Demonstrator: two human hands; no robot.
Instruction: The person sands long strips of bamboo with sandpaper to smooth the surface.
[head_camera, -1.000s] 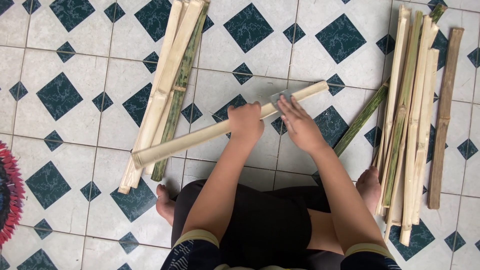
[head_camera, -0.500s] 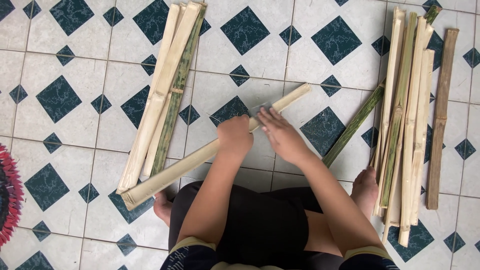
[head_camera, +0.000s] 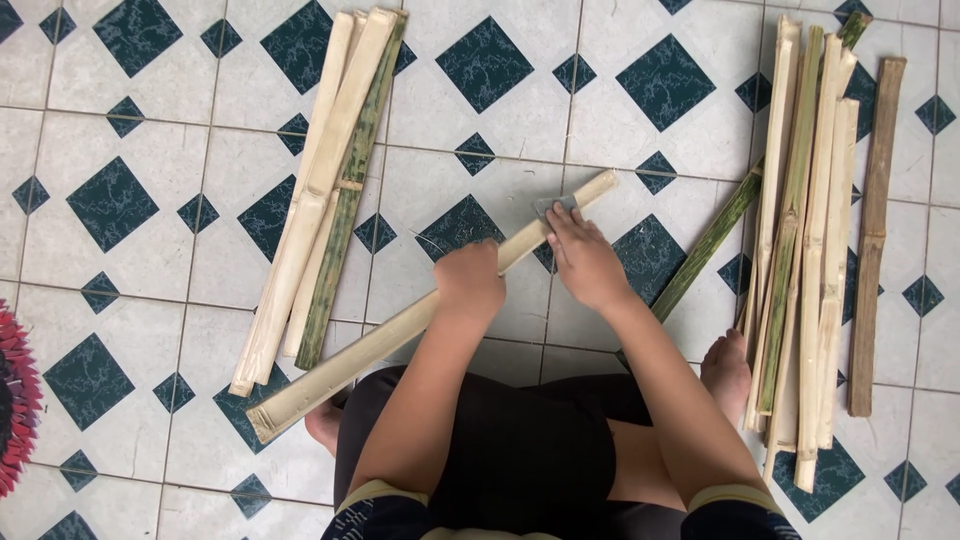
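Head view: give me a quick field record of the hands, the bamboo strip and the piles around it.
left hand: gripping the long bamboo strip near its middle
right hand: pressing a small flat blade onto the strip near its far end
strip position: diagonal across the tiled floor, near end by the left foot
left pile: pale and green split pieces, beside the strip
right pile: more split pieces, next to the right foot
far left edge: red fringed mat

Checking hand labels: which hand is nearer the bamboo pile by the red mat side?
Left. The left hand grips the split bamboo strip, right of that pile. The right hand is farther right.
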